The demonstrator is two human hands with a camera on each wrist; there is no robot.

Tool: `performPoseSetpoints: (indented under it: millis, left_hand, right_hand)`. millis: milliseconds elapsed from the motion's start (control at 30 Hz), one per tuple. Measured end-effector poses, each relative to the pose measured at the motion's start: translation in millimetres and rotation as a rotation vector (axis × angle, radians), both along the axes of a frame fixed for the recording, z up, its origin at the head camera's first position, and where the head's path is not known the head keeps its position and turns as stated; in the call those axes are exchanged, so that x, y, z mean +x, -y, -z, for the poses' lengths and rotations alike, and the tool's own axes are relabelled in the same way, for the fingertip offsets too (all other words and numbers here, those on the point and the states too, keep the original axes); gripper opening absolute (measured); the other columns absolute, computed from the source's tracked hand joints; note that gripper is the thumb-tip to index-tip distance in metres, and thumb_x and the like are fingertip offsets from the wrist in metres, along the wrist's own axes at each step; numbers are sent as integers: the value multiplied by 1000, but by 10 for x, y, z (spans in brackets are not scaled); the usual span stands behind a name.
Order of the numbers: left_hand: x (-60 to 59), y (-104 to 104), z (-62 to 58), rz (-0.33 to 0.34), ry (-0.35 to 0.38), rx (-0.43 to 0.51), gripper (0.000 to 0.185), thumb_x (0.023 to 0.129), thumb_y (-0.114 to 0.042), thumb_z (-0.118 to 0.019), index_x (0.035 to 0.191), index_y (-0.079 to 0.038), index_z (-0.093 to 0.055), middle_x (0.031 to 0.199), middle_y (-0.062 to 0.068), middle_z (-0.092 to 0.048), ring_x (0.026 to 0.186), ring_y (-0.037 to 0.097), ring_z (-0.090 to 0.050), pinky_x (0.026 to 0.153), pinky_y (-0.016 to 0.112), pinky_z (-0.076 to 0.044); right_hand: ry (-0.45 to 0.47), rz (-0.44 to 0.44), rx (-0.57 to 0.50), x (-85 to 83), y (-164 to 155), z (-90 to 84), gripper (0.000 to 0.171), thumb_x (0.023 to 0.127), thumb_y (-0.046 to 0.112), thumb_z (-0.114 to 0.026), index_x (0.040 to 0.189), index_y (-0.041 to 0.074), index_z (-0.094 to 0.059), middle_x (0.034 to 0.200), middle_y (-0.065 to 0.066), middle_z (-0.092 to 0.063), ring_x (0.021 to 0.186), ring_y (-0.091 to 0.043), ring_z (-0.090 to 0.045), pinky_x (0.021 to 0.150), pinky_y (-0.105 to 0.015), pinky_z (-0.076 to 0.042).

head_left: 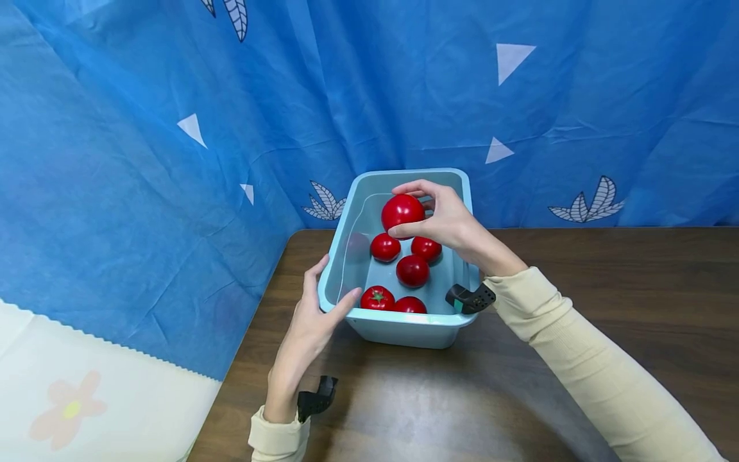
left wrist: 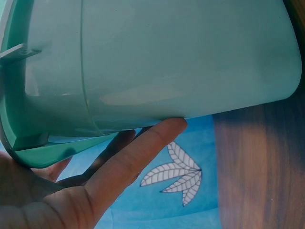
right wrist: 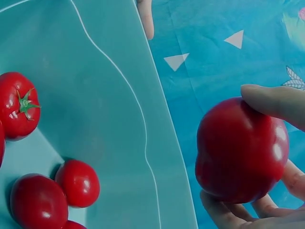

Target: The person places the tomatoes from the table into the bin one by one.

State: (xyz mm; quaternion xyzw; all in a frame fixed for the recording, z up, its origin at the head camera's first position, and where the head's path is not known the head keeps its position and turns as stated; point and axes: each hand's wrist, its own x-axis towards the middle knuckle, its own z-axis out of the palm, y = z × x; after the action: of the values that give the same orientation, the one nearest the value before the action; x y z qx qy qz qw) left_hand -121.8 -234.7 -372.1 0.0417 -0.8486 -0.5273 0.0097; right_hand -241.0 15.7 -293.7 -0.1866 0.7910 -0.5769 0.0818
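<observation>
Over the far half of a light blue plastic bin (head_left: pixel 404 321), my right hand (head_left: pixel 447 218) grips a red tomato (head_left: pixel 401 213) between thumb and fingers. The right wrist view shows the same held tomato (right wrist: pixel 240 150), its skin smooth and shiny. My left hand (head_left: pixel 312 321) holds the bin's near left corner, thumb at the rim and fingers along the outer side wall (left wrist: pixel 167 57). Several more tomatoes lie on the bin's floor, among them one with a green calyx (head_left: pixel 378 298) in the near left corner and a plain red one (head_left: pixel 412 271) near the middle.
The bin stands on a dark brown wooden table (head_left: pixel 606 308), near its back left. A blue patterned cloth (head_left: pixel 404 83) hangs right behind the table and down its left side. A pale cloth with a flower print (head_left: pixel 75 404) lies at the lower left.
</observation>
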Motion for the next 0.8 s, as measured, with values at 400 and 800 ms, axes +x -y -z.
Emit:
performPoseSetpoints:
  millis: [400,800]
  left_hand:
    - [18,0,-4,-1,0,-2,89,93,-42,-77,162,-30,-21,157,8,-41,139,37,-47,104,59,-53]
    - [26,-5,-17,12,-2,-1,89,94,-42,-76,163,-27,-22,159,12,-40,141,39,-45,105,59,-51]
  right_hand:
    - [-21,-41,-28,11,4,33,62,87,5,-81,144,7,-55,145,-16,-55,131,-34,-54,100,-54,-56]
    - [-6,-79,-37,86,-68,25,56,91,6,-76,143,6,-55,147,-16,-54,133,-34,-54,100,-53,-56]
